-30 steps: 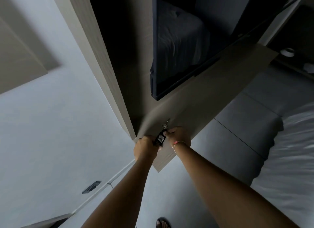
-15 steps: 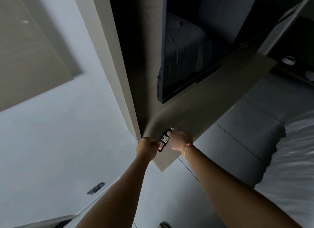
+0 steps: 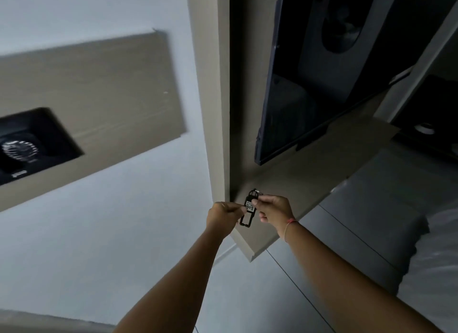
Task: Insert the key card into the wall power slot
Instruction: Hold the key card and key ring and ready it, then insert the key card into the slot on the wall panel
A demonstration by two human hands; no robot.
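A black rectangular key tag (image 3: 248,212) with a small white label and a metal ring at its top is held upright between both hands, over the corner of a beige shelf (image 3: 292,184). My left hand (image 3: 223,216) pinches its left edge. My right hand (image 3: 273,210), with a thin red band at the wrist, pinches its upper right part. On the white wall at far left, a beige wooden panel (image 3: 111,97) carries a black unit (image 3: 27,146) with a round dial; no card slot can be made out on it.
A dark flat screen (image 3: 297,84) hangs on the wood-clad wall above the shelf. A bed with white sheets (image 3: 436,270) lies at the right. Grey floor tiles (image 3: 359,221) run beneath the shelf.
The view has tilted up and to the left, bringing the wall panel and its black unit into sight. The tag has turned more upright between my hands, showing its open lower frame.
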